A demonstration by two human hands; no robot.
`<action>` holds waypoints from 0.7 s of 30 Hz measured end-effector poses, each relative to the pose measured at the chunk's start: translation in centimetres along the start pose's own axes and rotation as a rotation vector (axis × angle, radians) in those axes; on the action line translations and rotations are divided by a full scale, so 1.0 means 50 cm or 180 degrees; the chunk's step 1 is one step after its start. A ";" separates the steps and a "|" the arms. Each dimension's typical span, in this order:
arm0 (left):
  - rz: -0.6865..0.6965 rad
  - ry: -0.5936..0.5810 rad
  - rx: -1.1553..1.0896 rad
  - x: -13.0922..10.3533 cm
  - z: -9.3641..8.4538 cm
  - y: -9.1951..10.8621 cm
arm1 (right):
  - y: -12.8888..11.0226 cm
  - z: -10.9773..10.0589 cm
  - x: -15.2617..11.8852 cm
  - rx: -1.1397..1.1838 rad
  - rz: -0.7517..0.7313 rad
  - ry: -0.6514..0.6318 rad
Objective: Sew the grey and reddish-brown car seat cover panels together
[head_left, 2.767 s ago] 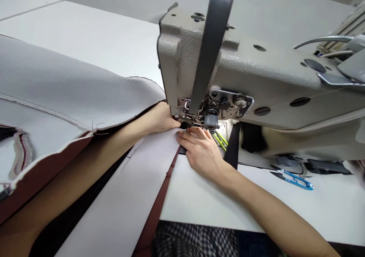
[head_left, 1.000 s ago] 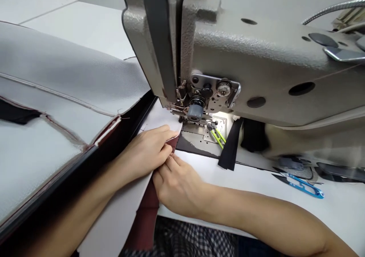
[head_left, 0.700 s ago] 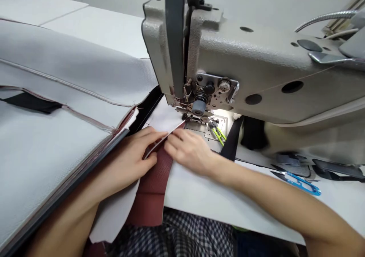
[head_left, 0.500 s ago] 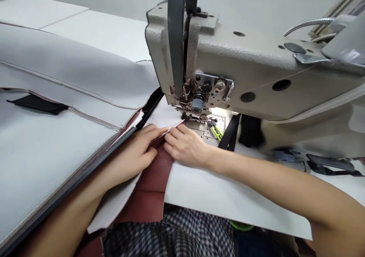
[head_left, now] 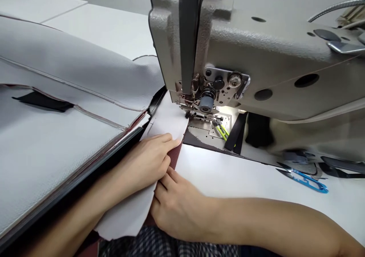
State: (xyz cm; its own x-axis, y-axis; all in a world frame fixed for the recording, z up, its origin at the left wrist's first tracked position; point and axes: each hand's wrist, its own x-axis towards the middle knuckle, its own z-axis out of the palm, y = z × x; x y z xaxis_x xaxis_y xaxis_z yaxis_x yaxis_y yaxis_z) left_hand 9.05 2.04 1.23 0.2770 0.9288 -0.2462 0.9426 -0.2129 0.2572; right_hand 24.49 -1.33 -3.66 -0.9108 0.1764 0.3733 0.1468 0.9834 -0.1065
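Observation:
A white-backed fabric piece (head_left: 128,215) lies over a dark red perforated piece (head_left: 174,156), and their front end reaches the presser foot of the sewing machine (head_left: 205,104). My left hand (head_left: 149,158) presses on the white fabric near its right edge, with thumb and forefinger close together. Lower down and to the right, my right hand (head_left: 176,207) has its fingers curled round the edges of both layers. Its fingertips are partly hidden under the fabric.
Large grey panels with seams (head_left: 71,143) are piled at the left, with a black strap (head_left: 42,100) on them. Yellow-green snips (head_left: 221,130) and black strips (head_left: 236,133) lie by the needle plate. Blue snips (head_left: 306,180) rest at the right.
My right hand has moved down towards my body along the fabric edge. The white layer now covers more of the red one. The view has shifted, and the blue snips show.

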 end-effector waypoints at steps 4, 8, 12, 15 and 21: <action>0.0745 -0.0316 0.0876 0.007 -0.009 0.010 | 0.002 0.010 0.000 0.0003 -0.0012 -0.0016; 0.0919 -0.0643 0.1274 0.023 -0.018 0.019 | 0.015 0.016 -0.003 -0.0014 0.0090 0.0090; 0.0536 -0.0572 0.1185 0.045 -0.018 0.017 | 0.039 0.018 -0.001 -0.0019 0.0103 0.0052; 0.0586 -0.0403 0.1119 0.056 -0.018 0.013 | 0.049 0.019 0.001 0.0017 0.0134 0.0042; 0.0753 -0.0629 0.1291 0.061 -0.022 0.012 | 0.047 0.027 0.000 0.0038 0.0218 0.0272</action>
State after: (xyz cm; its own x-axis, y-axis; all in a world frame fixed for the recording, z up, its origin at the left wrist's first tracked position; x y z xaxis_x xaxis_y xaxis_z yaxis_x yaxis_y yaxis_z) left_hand 10.24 5.09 1.65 0.4848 0.7741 -0.4071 0.8354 -0.5477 -0.0466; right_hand 24.33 0.94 -5.15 -0.8625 0.2466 0.4419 0.2024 0.9685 -0.1452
